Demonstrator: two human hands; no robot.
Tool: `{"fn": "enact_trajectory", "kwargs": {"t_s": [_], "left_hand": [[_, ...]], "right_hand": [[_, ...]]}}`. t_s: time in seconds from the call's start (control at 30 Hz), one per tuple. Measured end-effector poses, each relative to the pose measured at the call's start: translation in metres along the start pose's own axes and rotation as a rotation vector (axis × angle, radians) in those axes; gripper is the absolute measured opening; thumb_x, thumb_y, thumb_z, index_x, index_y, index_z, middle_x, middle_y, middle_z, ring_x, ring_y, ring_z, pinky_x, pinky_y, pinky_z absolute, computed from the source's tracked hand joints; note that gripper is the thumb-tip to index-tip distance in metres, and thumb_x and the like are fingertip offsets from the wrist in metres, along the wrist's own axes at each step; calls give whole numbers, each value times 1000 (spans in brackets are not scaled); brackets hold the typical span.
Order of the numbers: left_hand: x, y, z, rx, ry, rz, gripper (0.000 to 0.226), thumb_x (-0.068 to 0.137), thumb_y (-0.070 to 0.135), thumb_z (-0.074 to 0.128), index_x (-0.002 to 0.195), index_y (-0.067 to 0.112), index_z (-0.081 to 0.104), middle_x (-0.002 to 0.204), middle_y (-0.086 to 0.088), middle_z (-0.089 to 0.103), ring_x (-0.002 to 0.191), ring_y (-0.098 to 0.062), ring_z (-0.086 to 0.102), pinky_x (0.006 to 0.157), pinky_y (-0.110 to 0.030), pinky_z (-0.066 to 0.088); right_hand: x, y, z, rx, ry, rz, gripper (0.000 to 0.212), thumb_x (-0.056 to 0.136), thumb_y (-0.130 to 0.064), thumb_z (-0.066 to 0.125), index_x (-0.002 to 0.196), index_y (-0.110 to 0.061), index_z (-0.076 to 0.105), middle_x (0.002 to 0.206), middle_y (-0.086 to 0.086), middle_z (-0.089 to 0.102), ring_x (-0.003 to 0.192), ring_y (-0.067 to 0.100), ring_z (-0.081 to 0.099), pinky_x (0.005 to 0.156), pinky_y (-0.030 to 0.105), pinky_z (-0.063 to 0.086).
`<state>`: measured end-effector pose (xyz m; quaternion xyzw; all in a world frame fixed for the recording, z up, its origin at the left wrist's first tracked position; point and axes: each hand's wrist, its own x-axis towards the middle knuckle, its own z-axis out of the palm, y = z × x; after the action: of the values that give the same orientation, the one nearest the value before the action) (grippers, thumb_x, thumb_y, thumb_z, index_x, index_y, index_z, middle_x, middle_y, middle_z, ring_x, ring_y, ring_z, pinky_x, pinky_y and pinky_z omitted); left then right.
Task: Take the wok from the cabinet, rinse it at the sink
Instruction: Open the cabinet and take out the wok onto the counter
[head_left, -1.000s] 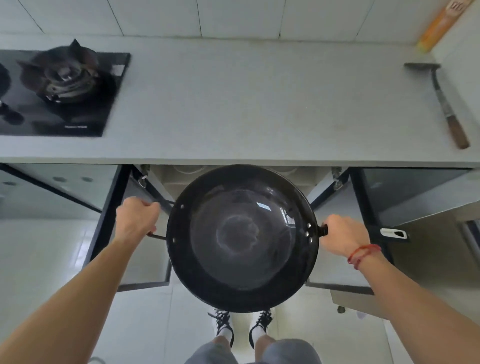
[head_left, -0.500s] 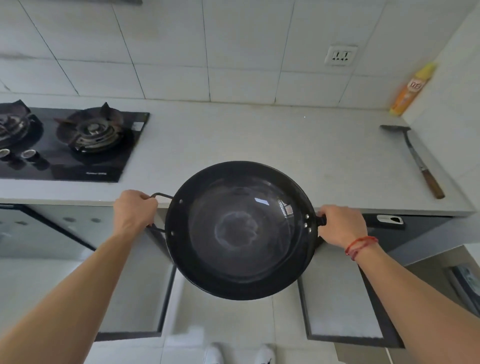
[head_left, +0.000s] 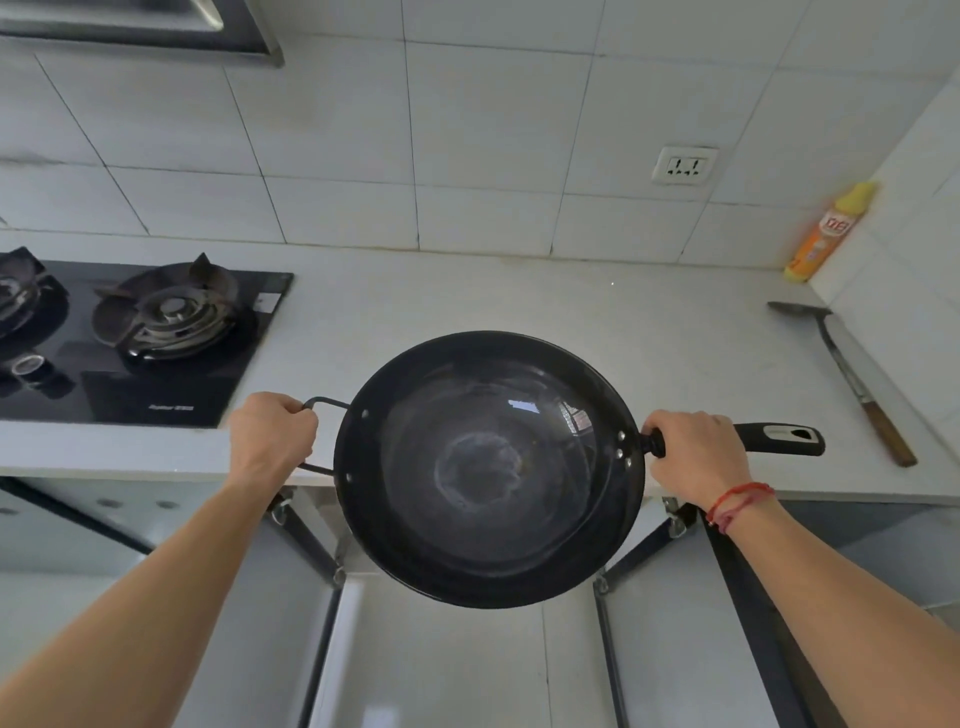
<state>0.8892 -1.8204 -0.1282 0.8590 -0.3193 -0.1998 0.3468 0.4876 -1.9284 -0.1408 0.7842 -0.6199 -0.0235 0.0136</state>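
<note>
A black round wok (head_left: 488, 467) hangs level in the air at the front edge of the countertop (head_left: 519, 312), its empty inside facing up. My left hand (head_left: 272, 436) grips its small wire loop handle on the left. My right hand (head_left: 696, 454) is closed around the long black handle on the right, whose end sticks out past my fist. Below the wok both cabinet doors (head_left: 675, 649) stand open. No sink is in view.
A black gas hob (head_left: 145, 343) with burners takes up the counter's left. A metal spatula with a wooden handle (head_left: 852, 379) lies at the right, near an orange bottle (head_left: 826, 234) in the corner. A wall socket (head_left: 684, 165) sits on the tiles.
The wok has risen from in front of the open cabinet up to counter height, still held by both hands. My view has tilted up, showing more wall and the range hood.
</note>
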Motion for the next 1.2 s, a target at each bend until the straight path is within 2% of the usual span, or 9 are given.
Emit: {"fn": "enact_trajectory", "kwargs": {"t_s": [0.1, 0.17, 0.3, 0.37, 0.5, 0.67, 0.9, 1.07, 1.2], "left_hand": [[27, 6, 14, 12, 2, 19, 19, 86, -2, 55, 70, 0, 65, 75, -21, 69, 67, -41, 66, 75, -52, 61], [46, 11, 25, 12, 15, 34, 17, 86, -1, 55, 74, -5, 67, 77, -28, 68, 64, -35, 59, 72, -56, 58], [84, 20, 50, 15, 25, 89, 24, 90, 0, 52, 70, -3, 66, 70, -24, 65, 67, -41, 62, 57, -36, 49], [104, 22, 63, 20, 35, 93, 26, 89, 0, 49, 66, -4, 60, 63, -20, 58, 60, -38, 54, 53, -31, 42], [141, 25, 86, 50, 42, 115, 27, 90, 1, 49, 64, -6, 53, 60, -16, 50, 54, -29, 40, 48, -28, 34], [176, 26, 109, 118, 63, 181, 39, 93, 3, 51, 55, 5, 40, 52, -7, 34, 50, -26, 28, 46, -27, 24], [203, 33, 127, 150, 70, 195, 41, 96, 5, 51, 56, 4, 45, 53, -8, 38, 48, -27, 32, 46, -25, 26], [209, 36, 132, 168, 74, 187, 40, 95, 3, 51, 55, 3, 44, 53, -8, 38, 48, -25, 32, 46, -25, 26], [209, 36, 136, 160, 70, 177, 43, 94, 2, 50, 53, 5, 40, 52, -7, 35, 49, -26, 29, 47, -24, 25]], "right_hand": [[30, 2, 5, -25, 21, -9, 26, 88, -15, 62, 111, -24, 67, 88, -4, 69, 85, 19, 62, 90, 34, 44], [51, 3, 10, -43, 33, -15, 23, 88, -15, 63, 109, -23, 68, 81, -5, 66, 77, 17, 56, 88, 33, 45], [94, 3, 21, -76, 48, -7, 20, 89, -18, 62, 106, -24, 69, 76, -5, 61, 72, 16, 50, 84, 32, 46], [115, 3, 27, -99, 73, -15, 21, 88, -16, 60, 104, -25, 70, 75, -5, 58, 70, 18, 47, 80, 32, 43], [154, -1, 38, -140, 75, -29, 19, 90, -19, 59, 105, -26, 68, 75, -6, 51, 73, 18, 45, 80, 32, 40], [194, -1, 50, -164, 86, -24, 18, 86, -22, 61, 102, -29, 67, 82, -4, 58, 88, 22, 58, 84, 34, 39], [225, -1, 64, -162, 94, -24, 13, 88, -24, 61, 99, -27, 65, 79, -3, 51, 89, 23, 57, 87, 36, 39], [232, -3, 69, -159, 98, -19, 16, 88, -24, 61, 103, -27, 65, 90, 1, 63, 94, 25, 58, 88, 37, 38], [234, -3, 72, -160, 100, -16, 17, 88, -23, 61, 105, -27, 64, 91, 1, 62, 95, 25, 57, 90, 37, 39]]}}
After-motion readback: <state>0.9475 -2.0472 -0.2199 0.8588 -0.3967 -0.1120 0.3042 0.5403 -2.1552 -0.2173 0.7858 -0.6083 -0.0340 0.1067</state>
